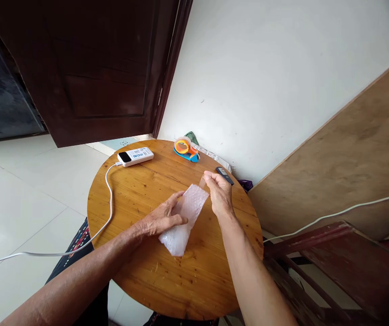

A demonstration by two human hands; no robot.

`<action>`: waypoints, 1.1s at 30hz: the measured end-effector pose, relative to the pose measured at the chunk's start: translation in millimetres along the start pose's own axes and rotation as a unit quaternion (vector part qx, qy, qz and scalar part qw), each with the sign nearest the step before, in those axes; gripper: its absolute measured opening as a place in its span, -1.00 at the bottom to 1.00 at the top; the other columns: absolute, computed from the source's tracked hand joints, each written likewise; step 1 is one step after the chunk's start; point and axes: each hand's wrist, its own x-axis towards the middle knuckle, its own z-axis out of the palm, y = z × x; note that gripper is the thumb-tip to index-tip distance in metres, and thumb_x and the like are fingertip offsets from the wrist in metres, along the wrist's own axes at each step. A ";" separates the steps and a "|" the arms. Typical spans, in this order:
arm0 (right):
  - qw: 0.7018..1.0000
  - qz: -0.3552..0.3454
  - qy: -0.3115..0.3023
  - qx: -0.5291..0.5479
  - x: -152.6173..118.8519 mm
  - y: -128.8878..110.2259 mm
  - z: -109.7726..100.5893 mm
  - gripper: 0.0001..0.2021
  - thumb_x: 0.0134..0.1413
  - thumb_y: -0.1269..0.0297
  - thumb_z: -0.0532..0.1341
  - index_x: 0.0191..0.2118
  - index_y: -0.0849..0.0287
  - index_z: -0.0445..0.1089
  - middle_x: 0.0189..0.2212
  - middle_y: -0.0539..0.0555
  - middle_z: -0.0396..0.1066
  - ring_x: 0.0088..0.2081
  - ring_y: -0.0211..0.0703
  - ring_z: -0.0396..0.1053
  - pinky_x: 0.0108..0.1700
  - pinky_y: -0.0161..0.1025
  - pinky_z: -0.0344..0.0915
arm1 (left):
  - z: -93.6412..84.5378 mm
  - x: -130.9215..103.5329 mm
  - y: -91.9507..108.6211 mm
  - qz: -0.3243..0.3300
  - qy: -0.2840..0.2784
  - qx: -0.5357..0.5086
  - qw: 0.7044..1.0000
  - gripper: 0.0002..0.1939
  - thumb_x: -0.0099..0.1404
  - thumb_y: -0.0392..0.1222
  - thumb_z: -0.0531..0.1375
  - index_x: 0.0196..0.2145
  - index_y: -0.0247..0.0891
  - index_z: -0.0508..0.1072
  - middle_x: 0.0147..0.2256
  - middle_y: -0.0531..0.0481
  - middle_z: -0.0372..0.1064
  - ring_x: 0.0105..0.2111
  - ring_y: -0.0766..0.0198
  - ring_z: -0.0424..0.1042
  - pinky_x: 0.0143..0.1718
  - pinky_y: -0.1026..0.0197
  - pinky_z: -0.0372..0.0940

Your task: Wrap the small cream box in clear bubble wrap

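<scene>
A flat bundle of bubble wrap (189,208) lies slanted near the middle of the round wooden table (130,194). My left hand (167,216) is wrapped round its left side, thumb across the top and fingers along the far edge. Just beyond the bundle's upper right corner, my right hand (217,190) pinches a short strip of clear tape (202,182) between thumb and fingers. The strip's lower end meets the top edge of the wrap. What the wrap contains cannot be made out.
A blue and orange tape dispenser (186,149) stands at the far edge. A white device (135,156) with a cable (111,199) sits at the back left. Behind my right hand lies a dark device (225,175). A wooden board (343,158) leans on the right.
</scene>
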 end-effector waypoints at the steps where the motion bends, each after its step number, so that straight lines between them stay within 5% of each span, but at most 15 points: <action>1: 1.000 0.018 0.019 0.003 4.6 4.7 0.9 -0.58 -0.17 0.00 0.32 -0.23 0.22 0.50 -0.15 0.17 0.54 -0.11 -0.02 0.45 -0.07 -0.11 0.36 | 0.8 0.2 0.2 -0.004 -0.002 -0.018 1.000 -0.10 0.10 -0.17 0.26 0.34 -0.17 -0.02 -0.01 -0.13 0.37 -0.07 0.05 0.41 -0.11 0.08 0.34; 5: 0.996 0.064 0.056 -0.005 10.9 27.5 1.4 -0.56 -0.23 -0.07 0.29 -0.34 0.24 0.48 -0.37 0.13 0.53 -0.32 -0.09 0.44 -0.31 -0.21 0.32 | 1.6 2.3 -0.3 -0.005 0.001 -0.050 0.999 -0.14 0.03 -0.23 0.22 0.29 -0.20 0.07 -0.10 -0.09 0.42 -0.21 0.15 0.45 -0.24 0.18 0.33; 8: 0.995 0.069 0.075 -0.016 3.8 37.5 -5.8 -0.55 -0.19 -0.09 0.25 -0.32 0.23 0.46 -0.35 0.12 0.51 -0.33 -0.12 0.43 -0.34 -0.25 0.29 | -0.2 4.1 -2.5 -0.054 0.022 -0.013 0.998 -0.38 0.03 -0.20 0.16 0.10 -0.27 0.35 -0.25 -0.05 0.48 -0.40 0.22 0.42 -0.42 0.24 0.26; 11: 0.992 0.057 0.101 -0.044 -13.9 30.5 -17.3 -0.55 -0.09 -0.12 0.20 -0.25 0.19 0.42 -0.33 0.09 0.49 -0.37 -0.17 0.41 -0.35 -0.27 0.27 | -1.3 5.0 -2.8 -0.092 0.072 -0.004 0.993 -0.42 -0.02 -0.23 0.13 0.02 -0.33 0.44 -0.28 -0.05 0.51 -0.39 0.19 0.44 -0.41 0.24 0.27; 14: 0.987 0.029 0.011 -0.155 -41.3 9.0 -21.4 -0.60 -0.04 -0.13 0.21 -0.31 0.15 0.41 -0.54 -0.02 0.39 -0.50 -0.19 0.33 -0.43 -0.27 0.22 | -0.9 3.9 -1.2 -0.093 0.093 -0.012 0.991 -0.35 -0.06 -0.27 0.13 0.06 -0.35 0.44 -0.19 -0.08 0.53 -0.26 0.11 0.47 -0.31 0.21 0.33; 17: 0.952 -0.045 -0.073 -0.295 -66.3 -8.0 -13.2 -0.61 -0.04 0.02 0.27 -0.09 0.06 0.42 -0.60 -0.09 0.39 -0.51 -0.15 0.34 -0.41 -0.26 0.18 | -0.5 2.6 -1.4 -0.078 0.087 0.002 0.993 -0.35 -0.05 -0.26 0.12 0.07 -0.34 0.44 -0.20 -0.09 0.55 -0.28 0.10 0.48 -0.33 0.20 0.33; 20: 0.931 -0.076 -0.070 -0.350 -74.3 -5.3 -8.5 -0.58 -0.03 0.24 0.21 0.02 0.06 0.39 -0.53 -0.04 0.50 -0.47 -0.11 0.40 -0.40 -0.25 0.16 | -1.3 3.8 -4.2 -0.056 0.092 -0.020 0.994 -0.33 -0.03 -0.23 0.12 0.09 -0.39 0.41 -0.18 -0.12 0.55 -0.27 0.11 0.49 -0.28 0.18 0.35; 23: 0.942 -0.053 -0.028 -0.330 -67.4 11.1 -19.1 -0.64 0.02 0.28 0.11 -0.03 0.13 0.40 -0.45 0.02 0.54 -0.44 -0.09 0.42 -0.34 -0.23 0.22 | -4.3 7.3 -7.6 -0.041 0.124 -0.029 0.991 -0.33 -0.02 -0.19 0.16 0.09 -0.44 0.39 -0.14 -0.18 0.54 -0.20 0.07 0.50 -0.18 0.14 0.37; 29: 0.956 -0.026 -0.026 -0.291 -58.7 31.5 -37.6 -0.56 0.01 0.23 0.08 0.04 0.20 0.34 -0.52 -0.02 0.48 -0.47 -0.12 0.38 -0.36 -0.25 0.22 | -12.2 10.4 -12.2 -0.017 0.188 0.101 0.977 -0.38 0.10 0.00 0.21 0.06 -0.43 0.42 -0.18 -0.18 0.49 -0.19 0.06 0.47 -0.17 0.11 0.35; 33: 0.953 -0.024 -0.009 -0.302 -62.4 31.2 -32.8 -0.54 0.02 0.23 0.07 0.08 0.15 0.29 -0.52 -0.06 0.46 -0.50 -0.14 0.34 -0.39 -0.27 0.18 | -11.0 6.3 -7.8 0.030 0.212 0.271 0.939 -0.36 0.07 0.15 0.28 0.03 -0.29 0.47 -0.11 -0.16 0.38 -0.24 0.12 0.42 -0.20 0.12 0.33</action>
